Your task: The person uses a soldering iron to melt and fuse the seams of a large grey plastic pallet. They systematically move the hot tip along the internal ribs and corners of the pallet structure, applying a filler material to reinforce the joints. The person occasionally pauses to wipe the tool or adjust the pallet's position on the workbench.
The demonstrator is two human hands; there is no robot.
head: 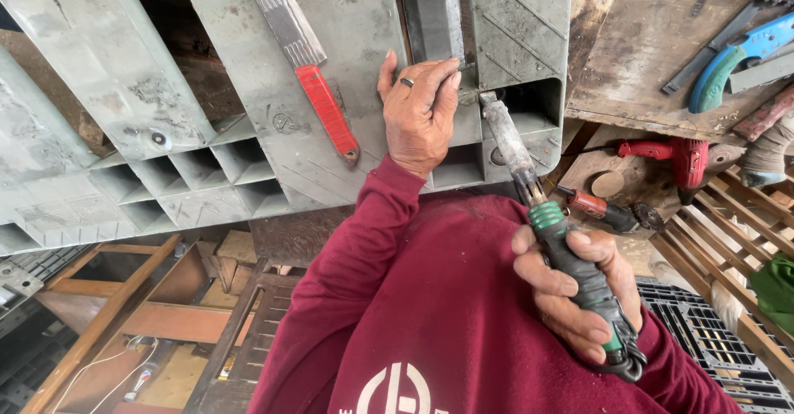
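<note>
The left hand [420, 112] (a ring on one finger) is pressing flat, fingers together, on a grey ribbed plastic pallet [364, 67] lying on the worktop, close to the pallet's near right corner. The right hand [575, 290] is clamping around the green-and-black handle of a grimy soldering-iron-like tool [542, 215], whose tip is touching the pallet just beside the left fingertips. A red-handled flat metal file [306, 58] is resting on the pallet, left of that hand.

Scuffed wooden workbench [653, 42] above slatted wooden frames [728, 232].
</note>
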